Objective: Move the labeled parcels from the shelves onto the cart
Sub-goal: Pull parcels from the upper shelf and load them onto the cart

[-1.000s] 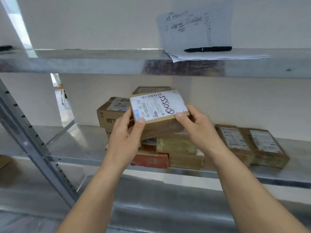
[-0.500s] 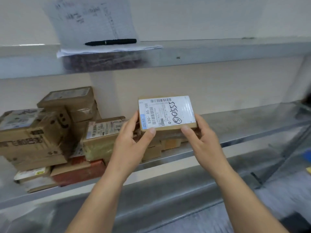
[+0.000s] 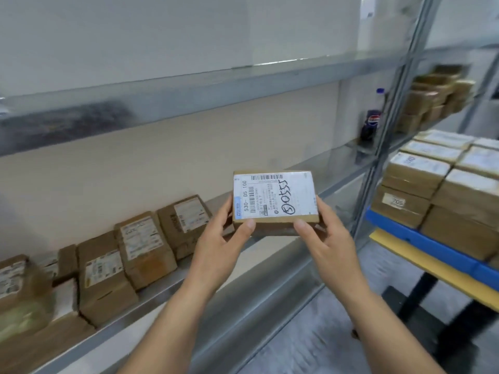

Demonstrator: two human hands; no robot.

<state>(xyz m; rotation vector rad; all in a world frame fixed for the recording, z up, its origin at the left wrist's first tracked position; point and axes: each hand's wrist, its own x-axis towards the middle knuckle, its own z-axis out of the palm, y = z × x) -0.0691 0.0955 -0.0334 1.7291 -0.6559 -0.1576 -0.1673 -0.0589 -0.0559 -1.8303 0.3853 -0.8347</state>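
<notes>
Cardboard parcel (image 3: 274,202), white-labelled (barcodes, black handwriting) | left grip (image 3: 218,240), right grip (image 3: 328,238) pinching its ends

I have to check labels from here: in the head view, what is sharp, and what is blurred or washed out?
Head view: the held parcel, gripped by the left hand and right hand, is sharp, its label readable. Head view: the shelf parcels at the frame's left edge smear with motion blur. Head view: the cart parcels have soft, washed-out labels; the bottle is blurred.
</notes>
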